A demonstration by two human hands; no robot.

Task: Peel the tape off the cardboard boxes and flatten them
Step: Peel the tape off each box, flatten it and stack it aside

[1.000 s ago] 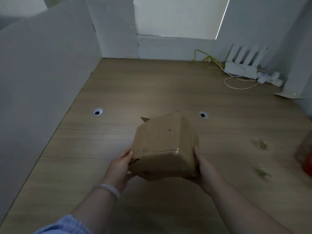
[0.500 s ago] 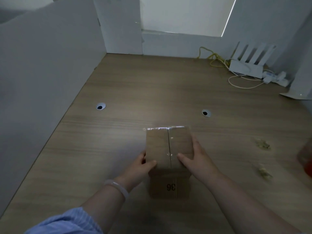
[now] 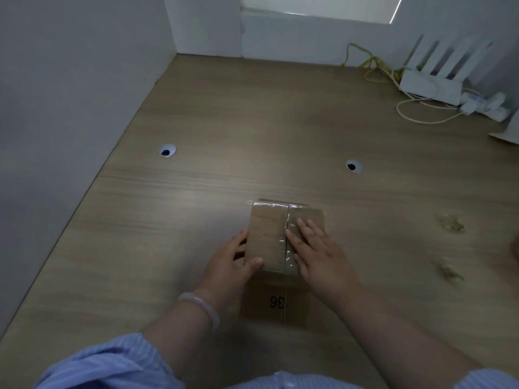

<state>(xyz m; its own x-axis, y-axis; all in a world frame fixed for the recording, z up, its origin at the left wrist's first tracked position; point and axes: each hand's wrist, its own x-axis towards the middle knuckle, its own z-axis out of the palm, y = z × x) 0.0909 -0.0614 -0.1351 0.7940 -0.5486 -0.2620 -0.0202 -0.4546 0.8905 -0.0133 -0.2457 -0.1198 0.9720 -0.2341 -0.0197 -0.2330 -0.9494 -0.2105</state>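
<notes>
A small brown cardboard box [image 3: 266, 237] stands on the wooden table [image 3: 224, 122] in front of me, its two top flaps closed. Clear tape [image 3: 289, 242] runs along the seam between the flaps and over the far edge. The near side of the box shows the number 36. My left hand [image 3: 233, 265] grips the box's left side, thumb on the top near corner. My right hand [image 3: 314, 254] lies flat on the right flap, fingertips at the taped seam.
A grey partition wall runs along the left. Two cable holes [image 3: 167, 150] [image 3: 354, 166] sit in the table. A white router [image 3: 432, 85] with cables is at the back right. Crumpled tape scraps [image 3: 450, 224] lie on the right.
One second ago both hands held the box tilted in the air. It now stands on the table with the taped top up, and my right hand has slid onto the right flap.
</notes>
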